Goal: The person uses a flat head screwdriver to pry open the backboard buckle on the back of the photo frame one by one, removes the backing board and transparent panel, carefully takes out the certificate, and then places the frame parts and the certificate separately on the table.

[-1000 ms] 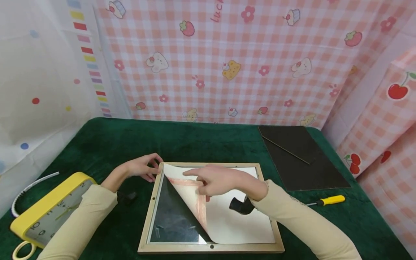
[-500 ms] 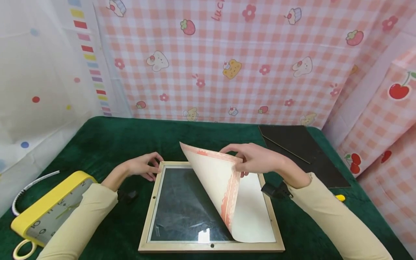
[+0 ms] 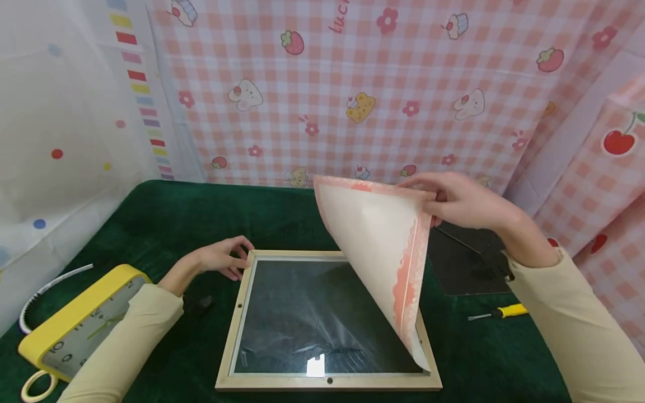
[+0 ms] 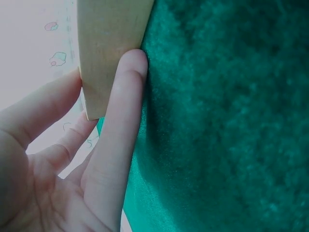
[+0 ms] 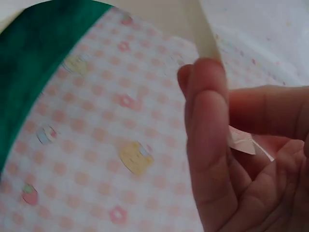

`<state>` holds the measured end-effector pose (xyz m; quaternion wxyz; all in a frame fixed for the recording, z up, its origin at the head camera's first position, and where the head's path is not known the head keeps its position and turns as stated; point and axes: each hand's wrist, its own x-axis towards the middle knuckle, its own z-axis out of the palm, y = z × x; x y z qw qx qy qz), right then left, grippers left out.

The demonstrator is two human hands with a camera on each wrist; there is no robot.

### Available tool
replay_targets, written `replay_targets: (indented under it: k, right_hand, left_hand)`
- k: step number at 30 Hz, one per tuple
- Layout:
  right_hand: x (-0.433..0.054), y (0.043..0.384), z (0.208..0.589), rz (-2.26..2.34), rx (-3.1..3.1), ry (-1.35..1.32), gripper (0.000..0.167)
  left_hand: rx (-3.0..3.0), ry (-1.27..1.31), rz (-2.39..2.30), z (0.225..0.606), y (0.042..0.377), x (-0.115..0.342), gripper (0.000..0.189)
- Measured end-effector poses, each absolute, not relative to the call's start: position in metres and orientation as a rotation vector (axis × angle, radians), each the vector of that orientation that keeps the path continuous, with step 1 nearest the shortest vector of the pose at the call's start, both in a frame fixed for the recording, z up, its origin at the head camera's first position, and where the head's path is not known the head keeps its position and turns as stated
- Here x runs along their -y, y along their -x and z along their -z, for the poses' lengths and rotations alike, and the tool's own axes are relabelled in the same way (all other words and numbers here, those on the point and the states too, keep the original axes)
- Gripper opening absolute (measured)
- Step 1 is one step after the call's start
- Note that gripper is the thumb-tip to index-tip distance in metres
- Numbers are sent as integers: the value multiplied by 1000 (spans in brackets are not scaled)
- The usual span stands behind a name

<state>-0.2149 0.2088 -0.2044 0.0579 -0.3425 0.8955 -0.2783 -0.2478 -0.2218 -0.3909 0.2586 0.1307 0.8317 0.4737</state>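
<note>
A light wooden picture frame point(image 3: 282, 383) lies on the green cloth with a clear, shiny pane point(image 3: 302, 319) inside it. At its far left corner my left hand point(image 3: 221, 259) grips the wood; in the left wrist view, the fingers press on different sides of the frame corner point(image 4: 108, 48). My right hand point(image 3: 466, 201) pinches the top edge of a cream sheet of paper point(image 3: 373, 229) with a pink decorated border. The sheet curls up from the frame, its lower tip still at the near right corner. In the right wrist view, thumb and fingers hold the paper's edge point(image 5: 203, 34).
A yellow clock point(image 3: 85, 313) lies at the left, partly under the left sleeve, beside a curved white cable point(image 3: 50, 291). On the right are a black board point(image 3: 468, 274) with a thin rod point(image 3: 461, 242) on it and a yellow-handled screwdriver point(image 3: 511, 310). A pink checked curtain point(image 3: 322, 84) hangs behind.
My right hand has lifted the paper up and to the right, peeling it off the pane, which is now mostly uncovered. The left hand has stayed at the frame corner.
</note>
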Motion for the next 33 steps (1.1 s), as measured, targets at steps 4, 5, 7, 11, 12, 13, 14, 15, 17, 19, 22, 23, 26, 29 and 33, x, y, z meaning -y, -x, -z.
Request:
replay_targets:
  k: [4, 5, 7, 11, 12, 13, 14, 15, 17, 19, 22, 23, 26, 29, 33]
  right_hand:
    - [-221, 210, 186, 911, -2794, 1058, 39]
    - [-224, 208, 182, 935, -2815, 1060, 39]
    - [-229, 207, 176, 1010, -2839, 1058, 39]
    - [-233, 208, 172, 1201, -2898, 1013, 40]
    - [-233, 209, 173, 1248, -2915, 992, 40]
    - [-232, 211, 175, 1296, -2934, 974, 40]
    - [-231, 213, 178, 1354, -2948, 963, 40]
    - [-230, 215, 181, 1417, -2958, 940, 41]
    - [-226, 222, 189, 1568, -2966, 896, 41]
    - [-220, 229, 198, 1727, -2958, 859, 42]
    - [-208, 240, 215, 1963, -2892, 790, 41]
    - [-203, 243, 221, 2036, -2860, 767, 40]
    - [-189, 250, 239, 2259, -2720, 658, 37]
    - [-176, 256, 255, 2470, -2543, 527, 35]
    - [-163, 264, 272, 2677, -2331, 380, 34]
  left_hand:
    - [-2249, -357, -1288, 391, 248, 222, 38]
    - [-2247, -354, -1290, 391, 248, 222, 38]
    - [-2243, -351, -1291, 391, 248, 222, 38]
    - [-2243, -347, -1290, 390, 247, 222, 38]
    - [-2244, -349, -1289, 390, 247, 222, 38]
    - [-2245, -349, -1289, 390, 247, 222, 38]
    - [-2246, -350, -1289, 390, 247, 222, 38]
    - [-2248, -349, -1288, 391, 247, 222, 38]
    - [-2247, -345, -1292, 391, 247, 222, 37]
    - [-2242, -339, -1296, 391, 247, 222, 37]
    - [-2235, -339, -1300, 392, 247, 221, 37]
    - [-2231, -336, -1304, 392, 247, 221, 37]
    - [-2226, -348, -1304, 392, 247, 222, 38]
    - [-2223, -350, -1308, 392, 247, 223, 39]
    - [-2234, -339, -1300, 390, 248, 222, 39]
